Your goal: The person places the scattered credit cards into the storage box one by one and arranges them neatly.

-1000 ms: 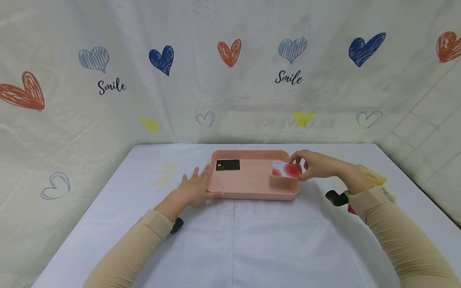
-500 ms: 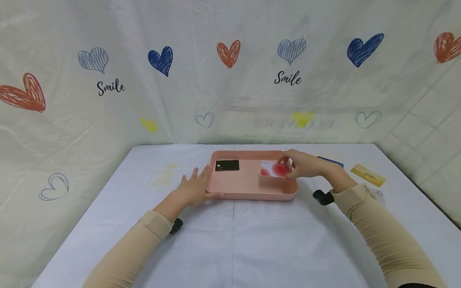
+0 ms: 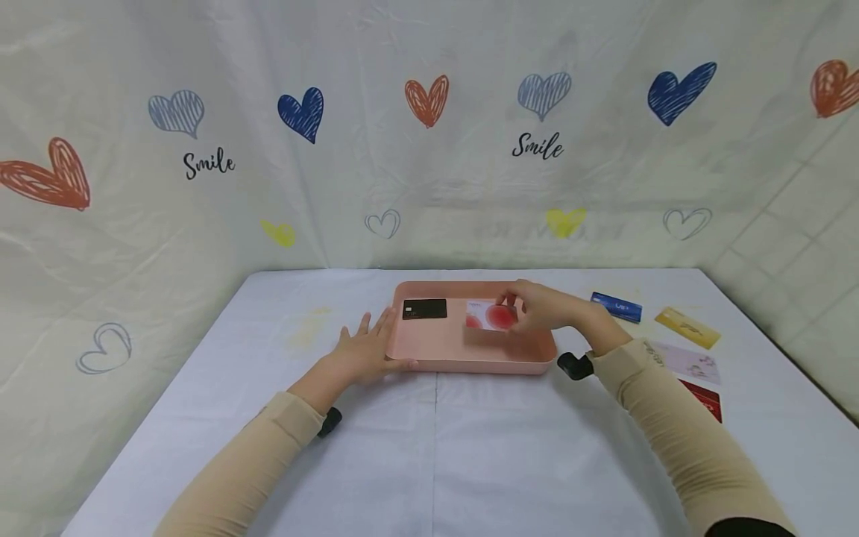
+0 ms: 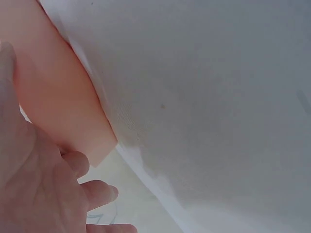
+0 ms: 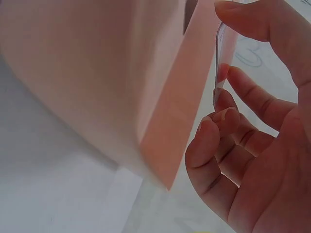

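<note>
A pink tray (image 3: 429,349) sits on the white table, with a black card (image 3: 425,309) lying flat in its back left part. Over the tray's right half my right hand (image 3: 540,307) pinches a white card with red circles (image 3: 482,315) by its right end. In the right wrist view that card (image 5: 219,63) appears edge-on between thumb and fingers. My left hand (image 3: 362,349) rests against the tray's left side, fingers spread and thumb along the front wall. The left wrist view shows this hand (image 4: 39,179) beside the tray's pink wall (image 4: 63,97).
Right of the tray lie a blue card (image 3: 616,306), a yellow card (image 3: 687,327), a pale floral card (image 3: 687,362) and a red card (image 3: 705,399), the last partly behind the right sleeve. A curtain printed with hearts (image 3: 429,186) hangs behind the table.
My right hand has moved left with the white and red card, from the tray's right edge to farther inside. The cards at right have come into view. My left hand stays put.
</note>
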Demonstrator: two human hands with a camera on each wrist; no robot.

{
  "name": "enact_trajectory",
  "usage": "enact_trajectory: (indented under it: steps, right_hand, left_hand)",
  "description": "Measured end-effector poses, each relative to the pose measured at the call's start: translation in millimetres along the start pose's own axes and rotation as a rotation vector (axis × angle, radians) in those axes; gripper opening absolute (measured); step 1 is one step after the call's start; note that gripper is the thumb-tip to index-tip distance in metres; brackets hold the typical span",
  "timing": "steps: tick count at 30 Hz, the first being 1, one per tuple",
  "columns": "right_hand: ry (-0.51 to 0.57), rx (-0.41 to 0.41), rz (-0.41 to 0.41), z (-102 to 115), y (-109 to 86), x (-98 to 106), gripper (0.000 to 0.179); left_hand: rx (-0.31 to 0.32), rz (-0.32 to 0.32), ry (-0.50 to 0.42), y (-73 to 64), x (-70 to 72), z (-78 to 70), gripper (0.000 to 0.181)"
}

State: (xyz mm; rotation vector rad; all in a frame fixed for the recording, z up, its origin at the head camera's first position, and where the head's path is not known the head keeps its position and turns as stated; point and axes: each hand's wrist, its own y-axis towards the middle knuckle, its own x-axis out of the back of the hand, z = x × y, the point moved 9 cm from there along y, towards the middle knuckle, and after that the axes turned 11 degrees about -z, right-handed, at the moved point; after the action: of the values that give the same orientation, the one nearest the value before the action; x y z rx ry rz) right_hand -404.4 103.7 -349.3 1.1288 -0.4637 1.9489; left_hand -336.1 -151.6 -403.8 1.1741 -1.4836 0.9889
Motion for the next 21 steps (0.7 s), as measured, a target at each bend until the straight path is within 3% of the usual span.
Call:
enact_trajectory:
  steps: [5,13,21]
  right_hand:
    - [0.011,0.046,-0.014,7,10.3,-8,0.043]
    - [-0.091,0.052,-0.014,15,18.1,-17,0.042]
    - [-0.061,0.057,0.005,28,17.1,-25,0.042]
  left_hand:
    - [-0.002,-0.003,0.003,0.6,-0.7,0.6,0.112]
    - [-0.003,-0.009,0.016,2.5,-2.8,2.1,0.113]
    - [-0.01,-0.011,0.032,3.5,-3.3,0.5,0.112]
